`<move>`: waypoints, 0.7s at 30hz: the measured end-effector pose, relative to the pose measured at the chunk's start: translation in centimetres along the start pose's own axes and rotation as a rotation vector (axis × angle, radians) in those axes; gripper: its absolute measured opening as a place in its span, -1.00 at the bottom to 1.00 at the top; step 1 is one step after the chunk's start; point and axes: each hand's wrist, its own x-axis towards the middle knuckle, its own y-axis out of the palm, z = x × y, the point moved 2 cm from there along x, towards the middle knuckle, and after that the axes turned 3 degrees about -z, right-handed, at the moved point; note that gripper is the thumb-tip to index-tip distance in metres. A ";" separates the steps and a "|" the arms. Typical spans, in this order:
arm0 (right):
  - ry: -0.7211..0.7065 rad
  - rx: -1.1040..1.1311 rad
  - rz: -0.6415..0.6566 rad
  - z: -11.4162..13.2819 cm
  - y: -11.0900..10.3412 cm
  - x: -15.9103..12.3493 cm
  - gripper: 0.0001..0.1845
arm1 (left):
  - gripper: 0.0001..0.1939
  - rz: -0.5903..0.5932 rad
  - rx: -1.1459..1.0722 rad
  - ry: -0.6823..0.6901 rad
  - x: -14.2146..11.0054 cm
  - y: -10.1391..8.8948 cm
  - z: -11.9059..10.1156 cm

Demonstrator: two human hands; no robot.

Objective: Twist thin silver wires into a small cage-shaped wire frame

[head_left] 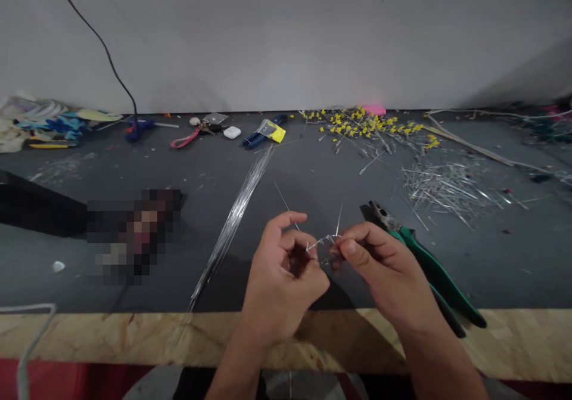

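Observation:
Over the near edge of the dark table mat, my left hand (281, 275) and my right hand (382, 266) face each other, both closed in a pinch on a thin piece of silver wire (322, 242) bent between them. Two wire ends stick up and away from the fingers. Green-handled pliers (424, 263) lie on the mat just right of my right hand, partly under it. A long bundle of straight silver wires (235, 215) lies to the left of my left hand, running from the table's front edge toward the back.
Cut wire pieces (447, 185) are heaped at the right. Yellow-tipped pieces (366, 124) lie at the back, with a yellow packet (272, 130), white earbud case (232, 132), keys (201, 129) and a black cable (111, 66). The bare wooden table edge (134, 334) runs along the front.

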 end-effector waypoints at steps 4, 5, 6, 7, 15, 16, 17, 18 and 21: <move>0.043 0.149 -0.050 -0.3 0.3 0.1 -0.87 | -0.54 -0.069 -0.109 -0.009 0.1 0.4 0.0; 0.067 0.187 -0.066 -0.3 0.4 0.1 -0.87 | -0.55 -0.083 -0.132 -0.010 0.1 0.5 -0.1; 0.099 0.223 -0.085 -0.3 0.5 0.1 -0.87 | -0.56 -0.096 -0.153 -0.008 0.1 0.6 -0.1; 0.133 0.257 -0.105 -0.3 0.6 0.1 -0.87 | -0.57 -0.108 -0.171 -0.007 0.1 0.7 -0.1; 0.200 0.369 -0.231 -0.6 1.5 0.4 -0.84 | -0.68 -0.144 -0.290 0.042 0.5 0.5 0.7; 0.182 0.366 -0.246 -0.7 1.6 0.4 -0.84 | -0.70 -0.145 -0.307 0.040 0.6 0.4 0.8; 0.164 0.361 -0.260 -0.7 1.7 0.4 -0.85 | -0.72 -0.146 -0.323 0.030 0.7 0.4 1.0; 0.146 0.356 -0.271 -0.7 1.8 0.4 -0.86 | -0.74 -0.143 -0.335 0.012 0.8 0.4 1.2; 0.105 0.349 -0.303 -0.7 1.9 0.4 -0.88 | -0.84 -0.098 -0.366 -0.069 1.0 0.6 1.6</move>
